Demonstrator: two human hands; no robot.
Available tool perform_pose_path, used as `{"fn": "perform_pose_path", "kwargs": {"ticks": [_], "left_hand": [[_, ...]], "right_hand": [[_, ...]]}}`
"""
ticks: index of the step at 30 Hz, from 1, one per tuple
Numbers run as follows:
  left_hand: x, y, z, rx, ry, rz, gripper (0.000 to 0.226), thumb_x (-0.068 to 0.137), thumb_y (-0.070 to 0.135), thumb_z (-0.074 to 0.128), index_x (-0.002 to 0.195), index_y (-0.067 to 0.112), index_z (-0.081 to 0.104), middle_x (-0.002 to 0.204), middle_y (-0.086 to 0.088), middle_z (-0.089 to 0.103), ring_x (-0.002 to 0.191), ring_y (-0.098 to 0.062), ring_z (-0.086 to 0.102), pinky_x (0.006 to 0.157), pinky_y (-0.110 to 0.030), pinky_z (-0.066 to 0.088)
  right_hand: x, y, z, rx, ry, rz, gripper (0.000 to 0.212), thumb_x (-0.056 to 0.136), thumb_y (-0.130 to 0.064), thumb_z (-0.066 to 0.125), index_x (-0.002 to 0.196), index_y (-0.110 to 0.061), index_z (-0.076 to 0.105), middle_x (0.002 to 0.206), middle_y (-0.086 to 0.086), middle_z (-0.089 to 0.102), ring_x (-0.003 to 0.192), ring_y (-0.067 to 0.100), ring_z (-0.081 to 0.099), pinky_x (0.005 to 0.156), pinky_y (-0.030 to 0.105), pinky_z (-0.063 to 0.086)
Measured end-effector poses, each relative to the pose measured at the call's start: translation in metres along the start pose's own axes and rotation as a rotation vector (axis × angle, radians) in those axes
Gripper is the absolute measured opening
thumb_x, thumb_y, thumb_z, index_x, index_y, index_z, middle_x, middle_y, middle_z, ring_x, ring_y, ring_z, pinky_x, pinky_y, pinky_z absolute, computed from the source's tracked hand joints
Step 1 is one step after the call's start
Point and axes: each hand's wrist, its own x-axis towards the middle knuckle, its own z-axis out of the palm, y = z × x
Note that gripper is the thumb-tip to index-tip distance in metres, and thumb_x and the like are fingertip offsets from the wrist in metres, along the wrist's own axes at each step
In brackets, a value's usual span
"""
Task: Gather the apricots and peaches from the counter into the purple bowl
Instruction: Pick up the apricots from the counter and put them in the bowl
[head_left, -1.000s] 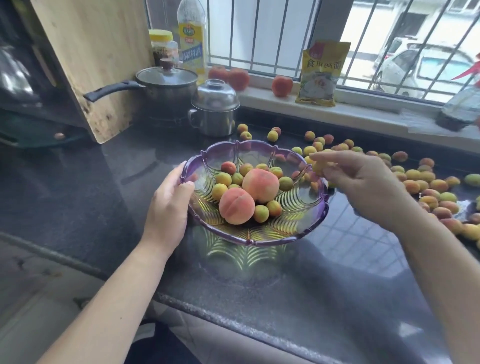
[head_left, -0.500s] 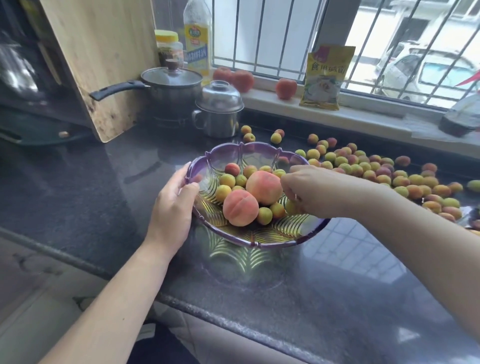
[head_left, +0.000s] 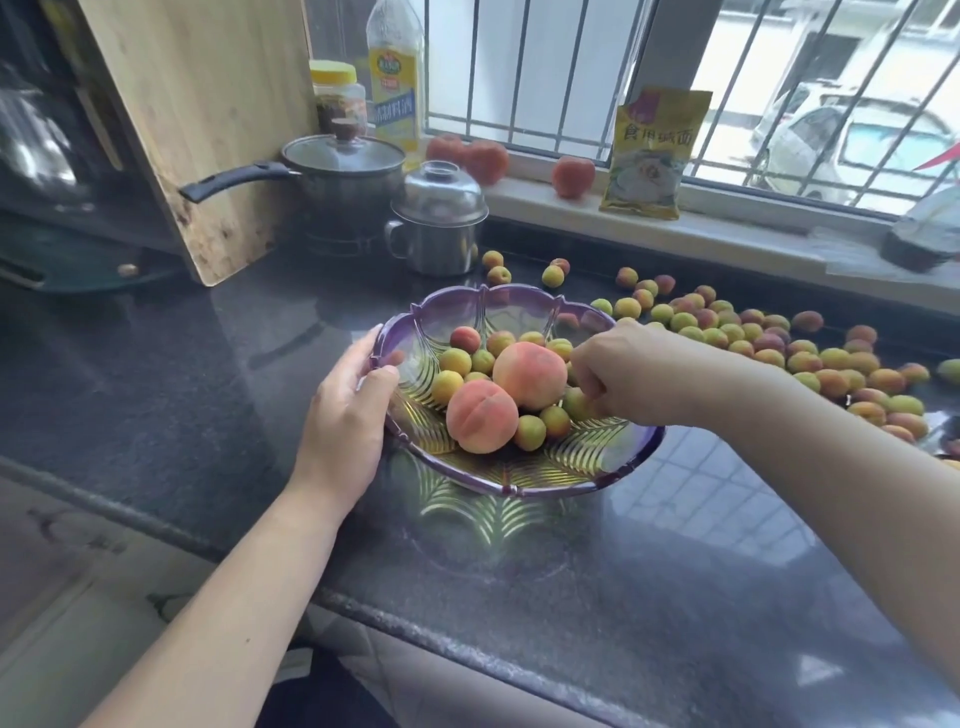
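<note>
Apricots (head_left: 574, 402) half-hidden under right hand (head_left: 621, 371) in purple bowl (head_left: 524, 480)

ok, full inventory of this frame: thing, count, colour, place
purple bowl: one, on the dark counter, centre
peaches: two, orange-pink, in the bowl
apricots in bowl: about a dozen, yellow-green to red
apricots on counter: dozens, spread right of and behind the bowl
saucepan: one, dark, glass lid, rear left
steel pot: one, lidded, behind the bowl
cutting board: one, wooden, leaning at left
oil bottle: one, yellow, by the window
jar: one, yellow lid
red fruit: three, on the sill
yellow packet: one, on the sill
left hand: grip on the bowl's left rim
right hand: curled over the bowl; contents hidden
</note>
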Motion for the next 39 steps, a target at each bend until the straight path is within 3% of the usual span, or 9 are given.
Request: {"fn": "perform_pose_path", "kwargs": {"ticks": [6, 10, 14, 17, 20, 23, 27, 34, 39], "left_hand": [[-0.001, 0.0, 0.0, -0.025, -0.01, 0.02, 0.041, 0.094, 0.035, 0.046, 0.128, 0.043, 0.067, 0.123, 0.019, 0.075, 0.122, -0.004, 0.067, 0.103, -0.033, 0.053], [0.0, 0.0, 0.001, -0.03, -0.016, 0.02, 0.039, 0.094, 0.036, 0.046, 0.125, 0.045, 0.067, 0.12, 0.021, 0.075, 0.118, -0.001, 0.068, 0.096, -0.028, 0.054], [0.001, -0.002, 0.001, -0.042, -0.015, 0.037, 0.042, 0.094, 0.035, 0.046, 0.13, 0.04, 0.067, 0.122, 0.018, 0.075, 0.119, -0.005, 0.068, 0.096, -0.027, 0.054], [0.002, -0.002, 0.003, -0.06, 0.003, 0.04, 0.043, 0.094, 0.035, 0.047, 0.132, 0.034, 0.068, 0.12, 0.014, 0.076, 0.116, -0.007, 0.071, 0.093, -0.027, 0.056], [0.005, -0.004, 0.004, -0.065, 0.017, 0.024, 0.037, 0.095, 0.039, 0.046, 0.125, 0.041, 0.069, 0.121, 0.013, 0.076, 0.117, -0.01, 0.071, 0.097, -0.036, 0.057], [0.01, -0.01, 0.003, -0.072, 0.044, 0.014, 0.037, 0.096, 0.039, 0.045, 0.123, 0.043, 0.071, 0.124, 0.011, 0.076, 0.119, -0.012, 0.071, 0.104, -0.045, 0.056], [0.014, -0.016, 0.002, -0.069, 0.06, 0.011, 0.047, 0.096, 0.039, 0.044, 0.134, 0.032, 0.07, 0.128, 0.005, 0.075, 0.122, -0.016, 0.07, 0.107, -0.05, 0.055], [0.013, -0.013, 0.004, -0.067, 0.081, 0.003, 0.048, 0.095, 0.036, 0.044, 0.135, 0.024, 0.069, 0.129, 0.003, 0.075, 0.121, -0.014, 0.07, 0.1, -0.038, 0.055], [0.006, -0.013, 0.003, -0.085, 0.156, -0.02, 0.032, 0.091, 0.033, 0.047, 0.112, 0.024, 0.069, 0.111, -0.005, 0.074, 0.098, -0.02, 0.071, 0.082, -0.039, 0.054]], "right_hand": [[0.009, -0.004, 0.007, -0.016, 0.021, 0.038, 0.041, 0.091, -0.015, 0.062, 0.059, -0.023, 0.039, 0.066, -0.004, 0.048, 0.06, 0.015, 0.049, 0.05, 0.025, 0.038], [-0.002, 0.003, 0.001, 0.073, 0.085, 0.074, 0.025, 0.091, -0.018, 0.067, 0.069, -0.017, 0.056, 0.07, -0.004, 0.055, 0.067, 0.015, 0.054, 0.056, 0.025, 0.041], [-0.036, 0.034, 0.009, 0.541, 0.607, 0.366, 0.014, 0.088, -0.023, 0.076, 0.08, -0.015, 0.068, 0.076, -0.005, 0.062, 0.071, 0.015, 0.055, 0.067, 0.03, 0.04], [-0.05, 0.042, 0.052, 0.723, 0.767, 0.666, 0.007, 0.095, -0.015, 0.067, 0.09, -0.01, 0.065, 0.085, 0.003, 0.062, 0.073, 0.024, 0.056, 0.065, 0.026, 0.035], [-0.047, 0.038, 0.103, 0.748, 0.724, 0.774, 0.011, 0.096, -0.007, 0.063, 0.106, -0.005, 0.068, 0.102, 0.012, 0.064, 0.095, 0.031, 0.06, 0.078, 0.026, 0.036], [-0.041, 0.036, 0.117, 0.663, 0.658, 0.701, 0.031, 0.097, -0.007, 0.061, 0.128, -0.007, 0.064, 0.129, 0.012, 0.059, 0.114, 0.03, 0.058, 0.09, 0.03, 0.043], [-0.029, 0.034, 0.116, 0.51, 0.521, 0.508, 0.043, 0.1, -0.022, 0.055, 0.143, -0.024, 0.052, 0.143, -0.002, 0.048, 0.115, 0.028, 0.059, 0.078, 0.035, 0.048], [-0.014, 0.04, 0.117, 0.478, 0.48, 0.484, 0.03, 0.102, -0.027, 0.051, 0.132, -0.023, 0.057, 0.131, 0.001, 0.051, 0.102, 0.036, 0.061, 0.069, 0.034, 0.037], [-0.014, 0.043, 0.122, 0.598, 0.554, 0.473, 0.021, 0.101, -0.024, 0.055, 0.117, -0.013, 0.062, 0.117, 0.008, 0.054, 0.098, 0.036, 0.058, 0.074, 0.038, 0.043]]}}
